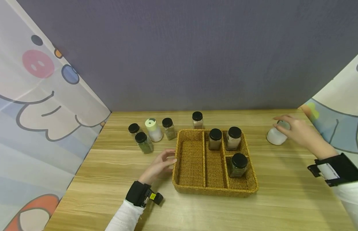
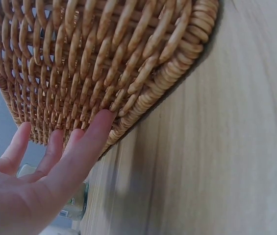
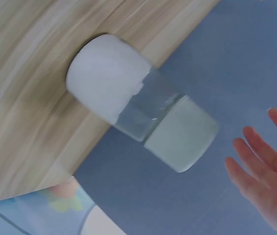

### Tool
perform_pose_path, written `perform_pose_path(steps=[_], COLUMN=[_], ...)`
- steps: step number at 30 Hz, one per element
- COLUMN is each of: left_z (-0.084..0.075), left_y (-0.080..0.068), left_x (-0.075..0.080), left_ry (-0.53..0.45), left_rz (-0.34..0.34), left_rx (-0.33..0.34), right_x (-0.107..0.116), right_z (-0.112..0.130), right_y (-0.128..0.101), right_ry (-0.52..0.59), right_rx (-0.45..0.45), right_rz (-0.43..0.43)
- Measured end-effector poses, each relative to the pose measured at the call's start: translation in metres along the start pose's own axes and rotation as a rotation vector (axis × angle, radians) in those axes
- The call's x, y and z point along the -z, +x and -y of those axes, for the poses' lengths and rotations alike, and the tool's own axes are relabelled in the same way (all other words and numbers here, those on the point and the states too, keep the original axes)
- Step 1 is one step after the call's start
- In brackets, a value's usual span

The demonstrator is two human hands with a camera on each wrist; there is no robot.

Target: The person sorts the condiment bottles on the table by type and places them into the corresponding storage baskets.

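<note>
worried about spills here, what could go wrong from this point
The right hand is open near the pale cap of the white-filled jar, not gripping it, so a clumsy grab might tip it. The left hand touches the side of the basket; a hard push could jostle the three black-lidded jars inside. The green-filled jar stands close to others, so reaching there might topple one.

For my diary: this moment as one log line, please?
left hand: touches basket | right hand: near white-filled jar, apart | basket: three black-lidded jars inside
</note>
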State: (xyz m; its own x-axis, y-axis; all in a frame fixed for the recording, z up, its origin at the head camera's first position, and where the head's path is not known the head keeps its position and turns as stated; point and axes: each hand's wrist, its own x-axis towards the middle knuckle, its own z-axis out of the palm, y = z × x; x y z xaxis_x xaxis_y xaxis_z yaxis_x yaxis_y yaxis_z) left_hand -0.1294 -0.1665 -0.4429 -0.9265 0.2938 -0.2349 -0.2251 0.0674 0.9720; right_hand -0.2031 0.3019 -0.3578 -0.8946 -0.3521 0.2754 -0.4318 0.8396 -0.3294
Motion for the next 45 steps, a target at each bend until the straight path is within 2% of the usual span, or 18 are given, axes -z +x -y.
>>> perform_pose_path(steps=[8, 12, 18, 27, 36, 45], left_z=[0.000, -0.001, -0.002, -0.003, -0.007, -0.002], left_y=[0.000, -0.001, -0.002, -0.002, -0.004, -0.001], left_x=[0.000, 0.001, 0.000, 0.000, -0.001, 0.001], left_ry=[-0.016, -0.024, -0.029, -0.016, 0.026, 0.003], left_rz=[0.007, 0.012, 0.009, 0.000, -0.001, 0.001], left_rx=[-0.002, 0.006, 0.011, 0.022, 0.029, 0.030], right_x=[-0.004, -0.007, -0.013, -0.015, -0.018, -0.019], right_z=[-0.018, -0.027, -0.039, -0.039, -0.040, -0.044], right_y=[0.002, 0.003, 0.003, 0.005, 0.006, 0.007], right_ry=[-0.009, 0.002, -0.011, -0.049, 0.046, 0.082], right_rx=[-0.003, -0.032, -0.031, -0.104, -0.122, -0.126], right_rz=[-0.089, -0.076, -0.074, 0.000, 0.042, 0.068])
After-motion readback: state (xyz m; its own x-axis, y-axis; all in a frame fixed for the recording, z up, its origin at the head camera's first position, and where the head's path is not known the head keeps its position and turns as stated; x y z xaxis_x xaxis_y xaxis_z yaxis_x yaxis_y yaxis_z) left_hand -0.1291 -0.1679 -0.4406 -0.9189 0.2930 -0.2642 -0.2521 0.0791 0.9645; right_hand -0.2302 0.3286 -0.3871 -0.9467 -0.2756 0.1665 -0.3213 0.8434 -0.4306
